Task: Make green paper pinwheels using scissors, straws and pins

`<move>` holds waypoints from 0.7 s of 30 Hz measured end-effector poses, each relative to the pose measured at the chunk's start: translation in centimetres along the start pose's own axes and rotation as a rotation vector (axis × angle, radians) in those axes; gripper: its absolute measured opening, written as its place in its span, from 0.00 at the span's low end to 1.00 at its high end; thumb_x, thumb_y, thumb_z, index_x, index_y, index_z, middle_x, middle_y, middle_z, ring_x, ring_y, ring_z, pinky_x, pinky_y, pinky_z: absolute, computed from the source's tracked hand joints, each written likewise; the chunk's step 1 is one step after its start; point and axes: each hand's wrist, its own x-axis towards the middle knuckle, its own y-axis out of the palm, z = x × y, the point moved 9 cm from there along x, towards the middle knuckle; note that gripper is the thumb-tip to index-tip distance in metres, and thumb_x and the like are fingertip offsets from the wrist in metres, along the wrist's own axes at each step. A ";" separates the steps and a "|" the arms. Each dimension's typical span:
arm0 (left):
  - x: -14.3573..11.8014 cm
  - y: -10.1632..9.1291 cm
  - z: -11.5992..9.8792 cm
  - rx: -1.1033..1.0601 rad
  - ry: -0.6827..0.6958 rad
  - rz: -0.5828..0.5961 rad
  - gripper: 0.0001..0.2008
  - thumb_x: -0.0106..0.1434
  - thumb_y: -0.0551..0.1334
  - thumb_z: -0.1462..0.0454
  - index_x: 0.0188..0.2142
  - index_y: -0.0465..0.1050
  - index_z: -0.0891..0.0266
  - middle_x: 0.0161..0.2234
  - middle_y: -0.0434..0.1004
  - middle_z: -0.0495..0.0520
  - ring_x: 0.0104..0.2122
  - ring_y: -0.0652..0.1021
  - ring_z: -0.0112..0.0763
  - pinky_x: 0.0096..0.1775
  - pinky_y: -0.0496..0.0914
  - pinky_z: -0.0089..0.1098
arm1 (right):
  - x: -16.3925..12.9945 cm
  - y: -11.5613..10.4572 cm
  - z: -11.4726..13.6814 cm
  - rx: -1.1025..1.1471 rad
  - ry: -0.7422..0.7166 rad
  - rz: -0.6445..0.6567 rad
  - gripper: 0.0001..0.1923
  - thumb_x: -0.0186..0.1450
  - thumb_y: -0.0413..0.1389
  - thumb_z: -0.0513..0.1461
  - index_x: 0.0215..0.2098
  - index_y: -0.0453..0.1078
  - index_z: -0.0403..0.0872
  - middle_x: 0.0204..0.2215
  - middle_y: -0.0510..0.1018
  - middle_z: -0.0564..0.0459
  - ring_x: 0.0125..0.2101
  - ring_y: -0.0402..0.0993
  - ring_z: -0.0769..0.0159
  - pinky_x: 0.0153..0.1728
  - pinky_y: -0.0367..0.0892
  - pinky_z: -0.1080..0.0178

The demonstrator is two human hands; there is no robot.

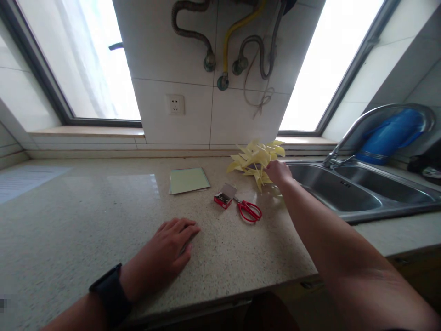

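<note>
My right hand (279, 172) reaches out beside the sink, its fingers closed at the edge of a pile of pale yellow paper pinwheels (257, 156). It seems to grip one pinwheel, though the fingertips are partly hidden behind the hand. My left hand (174, 246) lies on the counter near the front edge, fingers loosely stretched out, holding nothing visible. Between the hands lie red-handled scissors (250, 211) and a small red box (223, 199), its flap up, with small metal pieces inside. A stack of pale yellow-green paper squares (189, 179) sits farther back.
A steel double sink (330, 188) with a curved faucet (379, 108) is on the right, with a blue object (392, 135) behind it. A printed sheet (27, 179) lies at far left. Hoses and a wall socket (176, 105) are on the tiled wall.
</note>
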 end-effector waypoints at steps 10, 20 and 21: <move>0.0 -0.1 0.0 0.006 -0.001 -0.008 0.21 0.67 0.56 0.67 0.59 0.70 0.55 0.57 0.72 0.57 0.56 0.72 0.44 0.59 0.65 0.49 | -1.0 -0.4 0.7 -0.034 0.037 0.078 0.17 0.71 0.57 0.45 0.55 0.69 0.46 0.53 0.74 0.45 0.48 0.75 0.59 0.48 0.74 0.51; 0.0 -0.1 -0.1 0.010 0.001 -0.004 0.21 0.67 0.56 0.67 0.59 0.70 0.55 0.56 0.72 0.56 0.56 0.72 0.43 0.60 0.64 0.49 | -5.5 -5.3 -0.8 -0.027 0.005 -0.060 0.15 0.72 0.55 0.46 0.52 0.71 0.46 0.48 0.77 0.47 0.45 0.76 0.60 0.47 0.73 0.52; 0.0 -0.1 -0.1 0.011 0.000 -0.007 0.21 0.67 0.56 0.67 0.59 0.70 0.55 0.56 0.72 0.56 0.55 0.72 0.43 0.60 0.64 0.49 | -6.2 -5.4 -0.5 -0.023 -0.027 -0.054 0.14 0.73 0.53 0.45 0.50 0.72 0.46 0.46 0.78 0.46 0.44 0.76 0.59 0.47 0.72 0.52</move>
